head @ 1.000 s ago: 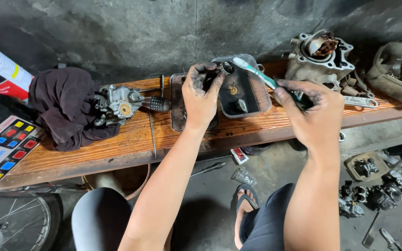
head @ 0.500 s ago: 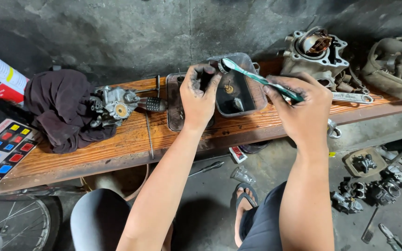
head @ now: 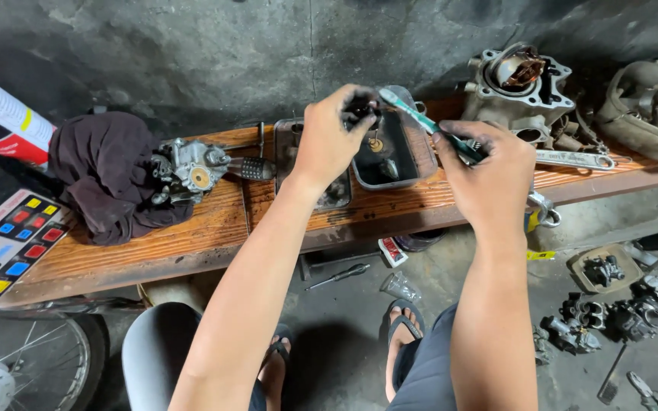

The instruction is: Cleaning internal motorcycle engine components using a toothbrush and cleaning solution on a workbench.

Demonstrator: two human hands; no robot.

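Observation:
My left hand (head: 332, 137) pinches a small dark metal part (head: 361, 110) above a dark rectangular tray (head: 417, 156) of black liquid on the wooden bench (head: 192, 228). My right hand (head: 489, 171) grips a teal toothbrush (head: 420, 118), whose bristle end reaches up to the part. A small brass piece lies in the tray below the part.
A carburetor (head: 192, 169) lies against a dark rag (head: 104, 175) on the bench's left side. An engine cylinder (head: 519, 84) and a wrench (head: 584, 158) sit at the right. A screwdriver (head: 338, 276), carburetor parts (head: 611, 312) and a wheel (head: 17, 365) are on the floor.
Both hands have stayed over the tray. The toothbrush has shifted slightly against the part held in my left hand.

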